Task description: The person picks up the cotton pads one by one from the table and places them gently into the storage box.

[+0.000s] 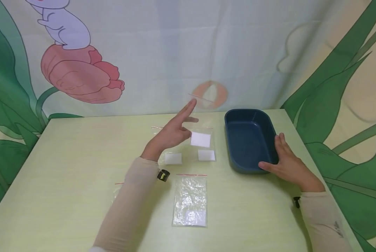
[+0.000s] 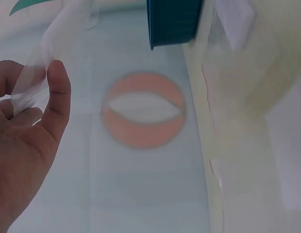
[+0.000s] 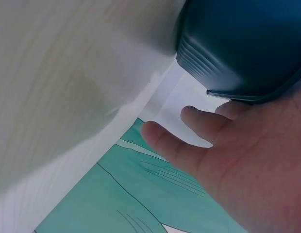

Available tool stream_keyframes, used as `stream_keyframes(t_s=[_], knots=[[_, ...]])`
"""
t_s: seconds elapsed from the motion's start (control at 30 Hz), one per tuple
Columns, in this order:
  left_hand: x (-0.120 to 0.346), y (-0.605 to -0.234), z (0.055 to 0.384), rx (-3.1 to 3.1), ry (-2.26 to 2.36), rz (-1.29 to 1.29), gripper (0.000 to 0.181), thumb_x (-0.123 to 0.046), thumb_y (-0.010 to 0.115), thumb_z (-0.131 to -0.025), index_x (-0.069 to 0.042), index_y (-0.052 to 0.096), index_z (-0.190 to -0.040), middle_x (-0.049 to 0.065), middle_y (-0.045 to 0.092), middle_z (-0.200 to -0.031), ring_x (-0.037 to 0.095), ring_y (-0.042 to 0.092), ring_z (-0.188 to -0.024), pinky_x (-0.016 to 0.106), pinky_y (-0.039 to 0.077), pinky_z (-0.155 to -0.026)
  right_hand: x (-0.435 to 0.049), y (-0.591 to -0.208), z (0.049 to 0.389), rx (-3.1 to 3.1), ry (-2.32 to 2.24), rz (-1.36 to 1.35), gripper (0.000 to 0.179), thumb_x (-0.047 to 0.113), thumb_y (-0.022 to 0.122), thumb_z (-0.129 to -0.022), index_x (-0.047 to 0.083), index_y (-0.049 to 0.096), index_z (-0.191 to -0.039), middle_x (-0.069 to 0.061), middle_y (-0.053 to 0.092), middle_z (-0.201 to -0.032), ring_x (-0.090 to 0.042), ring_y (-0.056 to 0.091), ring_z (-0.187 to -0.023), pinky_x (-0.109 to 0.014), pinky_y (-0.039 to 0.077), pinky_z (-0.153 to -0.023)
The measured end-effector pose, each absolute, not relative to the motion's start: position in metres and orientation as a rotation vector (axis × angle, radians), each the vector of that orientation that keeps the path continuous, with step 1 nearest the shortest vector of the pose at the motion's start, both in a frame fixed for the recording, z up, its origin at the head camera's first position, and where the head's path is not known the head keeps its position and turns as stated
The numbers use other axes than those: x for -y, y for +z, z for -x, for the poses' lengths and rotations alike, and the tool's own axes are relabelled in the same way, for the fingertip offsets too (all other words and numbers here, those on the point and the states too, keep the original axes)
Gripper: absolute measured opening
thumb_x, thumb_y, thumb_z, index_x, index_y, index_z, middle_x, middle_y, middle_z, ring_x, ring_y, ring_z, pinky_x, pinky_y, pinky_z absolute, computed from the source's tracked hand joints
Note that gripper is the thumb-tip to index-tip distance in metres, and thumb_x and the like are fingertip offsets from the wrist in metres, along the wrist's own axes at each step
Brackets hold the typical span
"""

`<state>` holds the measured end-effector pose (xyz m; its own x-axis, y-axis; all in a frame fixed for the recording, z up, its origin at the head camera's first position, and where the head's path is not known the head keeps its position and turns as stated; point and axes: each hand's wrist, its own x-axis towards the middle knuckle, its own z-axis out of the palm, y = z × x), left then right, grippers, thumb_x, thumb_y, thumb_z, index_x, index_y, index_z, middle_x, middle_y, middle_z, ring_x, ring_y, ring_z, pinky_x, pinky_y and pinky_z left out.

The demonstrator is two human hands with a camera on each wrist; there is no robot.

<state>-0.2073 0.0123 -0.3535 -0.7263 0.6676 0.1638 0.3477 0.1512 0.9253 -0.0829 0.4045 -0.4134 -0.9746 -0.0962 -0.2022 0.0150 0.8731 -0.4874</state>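
My left hand (image 1: 172, 131) is raised above the table and pinches a clear zip bag (image 2: 68, 34) between thumb and fingers. The bag's thin red seal line shows just past the fingertips in the head view. My right hand (image 1: 288, 164) rests against the near right corner of a dark blue plastic tray (image 1: 251, 140). Its thumb lies at the rim and its straight fingers touch the outer side. Under the left hand lie several clear bags with white papers (image 1: 173, 158). Nearer, another clear zip bag (image 1: 190, 199) lies flat with a white paper in its lower corner.
The pale table (image 1: 80, 168) ends at a printed cloth backdrop (image 1: 162, 52). Part of another bag's red seal (image 1: 119, 183) shows beside the left sleeve, which hides the rest. The tray stands near the table's right edge.
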Motion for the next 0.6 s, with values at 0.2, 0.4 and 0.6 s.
stream_keyframes(t_s=[0.2,0.4,0.6], knots=[[-0.035,-0.356,0.207,-2.097,1.597,-1.048,0.102,0.022,0.044,-0.083,-0.03,0.008,-0.164,-0.019,0.0,-0.166,0.02,0.046,-0.136,0.026,0.041,-0.059,-0.405,-0.416,0.084,-2.819,-0.74,0.06,0.118,0.06,0.064,-0.092,0.005,-0.018,-0.157,-0.007,-0.031,-0.161,-0.052,0.001,-0.147,-0.076,0.019,-0.103],[-0.057,-0.357,0.207,-2.057,1.581,-1.077,0.103,0.022,0.044,-0.082,-0.029,0.006,-0.164,-0.016,-0.002,-0.167,0.023,0.045,-0.138,0.027,0.037,-0.058,-0.404,-0.415,0.083,-2.819,-0.739,0.055,0.118,0.061,0.064,-0.092,0.005,-0.017,-0.157,-0.007,-0.03,-0.162,-0.052,0.004,-0.147,-0.076,0.02,-0.103],[-0.079,-0.356,0.207,-1.988,1.634,-1.068,0.102,0.018,0.046,-0.083,-0.031,0.008,-0.164,-0.021,-0.001,-0.165,0.018,0.047,-0.136,0.027,0.031,-0.053,-0.404,-0.413,0.083,-2.829,-0.744,0.058,0.118,0.06,0.064,-0.092,0.004,-0.016,-0.158,-0.01,-0.028,-0.163,-0.052,0.004,-0.147,-0.075,0.021,-0.104]])
